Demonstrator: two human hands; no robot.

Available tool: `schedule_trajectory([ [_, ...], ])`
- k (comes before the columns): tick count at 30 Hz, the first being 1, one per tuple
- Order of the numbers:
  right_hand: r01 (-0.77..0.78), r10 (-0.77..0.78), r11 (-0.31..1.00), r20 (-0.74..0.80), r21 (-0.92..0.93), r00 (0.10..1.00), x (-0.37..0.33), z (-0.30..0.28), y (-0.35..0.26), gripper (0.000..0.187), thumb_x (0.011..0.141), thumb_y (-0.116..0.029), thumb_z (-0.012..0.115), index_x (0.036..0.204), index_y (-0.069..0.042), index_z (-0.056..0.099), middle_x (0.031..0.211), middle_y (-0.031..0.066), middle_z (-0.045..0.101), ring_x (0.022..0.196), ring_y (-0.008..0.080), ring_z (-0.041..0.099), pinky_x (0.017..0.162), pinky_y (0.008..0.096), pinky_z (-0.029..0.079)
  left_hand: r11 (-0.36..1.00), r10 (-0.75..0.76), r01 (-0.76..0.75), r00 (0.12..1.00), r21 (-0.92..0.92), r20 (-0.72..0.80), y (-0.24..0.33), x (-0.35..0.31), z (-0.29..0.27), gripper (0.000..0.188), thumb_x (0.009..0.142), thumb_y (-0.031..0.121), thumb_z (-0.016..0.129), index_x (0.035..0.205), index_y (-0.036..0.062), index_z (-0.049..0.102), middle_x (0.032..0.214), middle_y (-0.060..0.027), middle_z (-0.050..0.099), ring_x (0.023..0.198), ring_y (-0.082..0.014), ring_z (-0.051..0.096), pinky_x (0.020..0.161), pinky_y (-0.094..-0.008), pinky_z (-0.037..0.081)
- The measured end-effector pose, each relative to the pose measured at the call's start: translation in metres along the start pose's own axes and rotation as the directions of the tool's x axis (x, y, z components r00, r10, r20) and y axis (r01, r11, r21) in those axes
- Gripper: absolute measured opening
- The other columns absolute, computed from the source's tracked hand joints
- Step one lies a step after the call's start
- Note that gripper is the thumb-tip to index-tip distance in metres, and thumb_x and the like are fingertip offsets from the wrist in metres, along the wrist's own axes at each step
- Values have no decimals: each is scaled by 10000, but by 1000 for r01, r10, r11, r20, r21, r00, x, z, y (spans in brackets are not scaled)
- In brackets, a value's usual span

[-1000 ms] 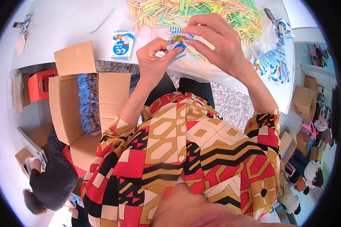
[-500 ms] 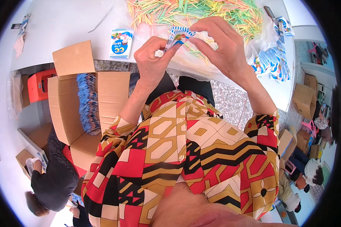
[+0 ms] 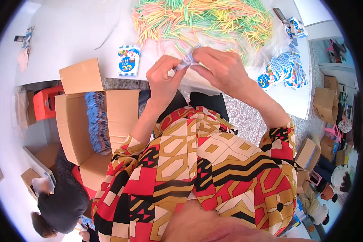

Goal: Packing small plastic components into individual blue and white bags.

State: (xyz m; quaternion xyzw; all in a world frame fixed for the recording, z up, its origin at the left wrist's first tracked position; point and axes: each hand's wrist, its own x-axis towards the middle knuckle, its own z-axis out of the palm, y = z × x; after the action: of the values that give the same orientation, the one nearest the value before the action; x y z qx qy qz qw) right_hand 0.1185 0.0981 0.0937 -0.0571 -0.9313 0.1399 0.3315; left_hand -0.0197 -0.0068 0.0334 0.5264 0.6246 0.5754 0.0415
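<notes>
Above the table's near edge, my left hand [image 3: 164,76] and my right hand [image 3: 220,66] both pinch a small blue-and-white packet [image 3: 186,62]. The packet is folded or crumpled between my fingers, and much of it is hidden. A similar flat packet [image 3: 128,61] lies on the table to the left of my left hand. Beyond my hands spreads a heap of thin pastel sticks [image 3: 205,20] in green, yellow and orange, on clear plastic sheeting. To the right of my right hand lies a fanned pile of the same packets [image 3: 284,68].
An open cardboard box [image 3: 70,129] at lower left holds a row of packets [image 3: 97,121]. Beside it is a red plastic stool [image 3: 44,103]. A dark-handled cutter [image 3: 281,16] lies at the table's far right. Another person [image 3: 64,205] is at lower left; more people and boxes [image 3: 326,99] are at right.
The packet, spread with its printed face showing before, is now folded or squeezed between my fingers. My hands have shifted lower in the picture, and so has the whole scene slightly.
</notes>
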Motion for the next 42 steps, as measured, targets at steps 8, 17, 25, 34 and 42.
schedule_trajectory([
  [8, -47, 40, 996, 84, 80, 996, -6, 5, 3, 128, 751, -56, 639, 855, -24, 571, 827, 85, 602, 733, 269, 604, 608, 334, 501, 1000, -7, 7, 998, -5, 58, 4, -3, 3, 148, 634, -74, 687, 744, -5, 617, 674, -83, 582, 585, -190, 571, 518, -281, 442],
  [17, 62, -59, 998, 116, -21, 992, 1, 7, 2, 113, 729, -30, 622, 830, -16, 575, 829, 83, 601, 801, 242, 608, 646, 324, 508, 1000, -19, 18, 999, -24, -28, -4, 0, 7, 173, 606, -101, 680, 727, 2, 614, 657, -75, 579, 581, -184, 569, 512, -270, 435],
  [25, -69, 30, 958, 142, 278, 989, 20, 15, 20, 157, 762, 5, 613, 917, -18, 604, 875, 80, 620, 749, 196, 619, 652, 282, 504, 938, -251, 241, 968, -249, -8, -26, -3, 2, 143, 667, -5, 736, 711, 5, 601, 632, -13, 562, 579, -72, 501, 524, -214, 386],
  [34, -67, 82, 991, 125, -118, 989, 74, 55, 154, 161, 861, -102, 583, 1010, -47, 603, 1034, 38, 632, 831, 165, 632, 739, 316, 519, 796, -441, 395, 898, -458, 8, -41, -2, -15, 168, 719, 41, 745, 688, 19, 581, 618, 56, 486, 588, -13, 393, 511, -186, 313],
  [42, 458, -361, 821, 311, -342, 879, 108, 91, 199, 279, 803, -30, 476, 1076, -28, 535, 1118, 140, 555, 975, 285, 578, 783, 355, 501, 782, -447, 390, 895, -487, -1, -45, -2, -28, 147, 728, 20, 732, 690, 12, 589, 636, 52, 508, 606, -7, 409, 527, -179, 321],
])
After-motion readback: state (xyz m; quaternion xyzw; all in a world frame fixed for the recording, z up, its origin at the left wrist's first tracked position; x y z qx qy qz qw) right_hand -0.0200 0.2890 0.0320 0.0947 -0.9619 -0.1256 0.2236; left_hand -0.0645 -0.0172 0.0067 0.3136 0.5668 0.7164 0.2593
